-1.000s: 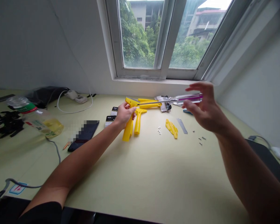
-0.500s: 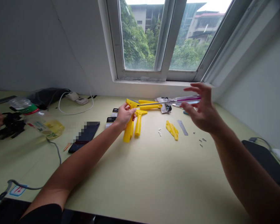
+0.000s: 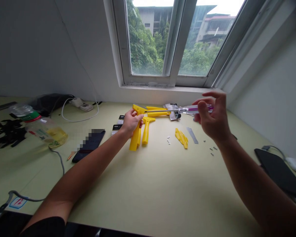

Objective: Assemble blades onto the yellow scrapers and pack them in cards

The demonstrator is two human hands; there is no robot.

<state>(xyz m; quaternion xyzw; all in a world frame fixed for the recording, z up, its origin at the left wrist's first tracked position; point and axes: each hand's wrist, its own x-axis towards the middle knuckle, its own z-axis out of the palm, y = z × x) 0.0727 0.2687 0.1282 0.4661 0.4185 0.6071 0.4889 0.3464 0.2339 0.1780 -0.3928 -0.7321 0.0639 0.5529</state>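
My left hand (image 3: 130, 125) is closed around a yellow scraper (image 3: 134, 142), held with its handle pointing down toward me. In my right hand (image 3: 214, 117) is a screwdriver (image 3: 189, 109) with a clear and purple handle, fingers closed about the handle's end. Its shaft lies nearly level, and the tip meets the scraper's head close to my left fingertips; whether it sits in a screw is too small to tell. A second yellow scraper (image 3: 145, 133) lies beside the held one. Farther back is another yellow handle (image 3: 159, 113).
On the table are yellow plates (image 3: 182, 138), a grey blade (image 3: 192, 135), several nuts (image 3: 168, 141) and several screws (image 3: 211, 149). At left are a dark phone (image 3: 92, 148) and a bottle (image 3: 43, 126); at right, a black device (image 3: 278, 168). A window (image 3: 150, 79) stands behind.
The fingers of my right hand, spread around the screwdriver handle before, have closed in and turned on it. My left hand stays put. Another person's hand at far left has gone from view.
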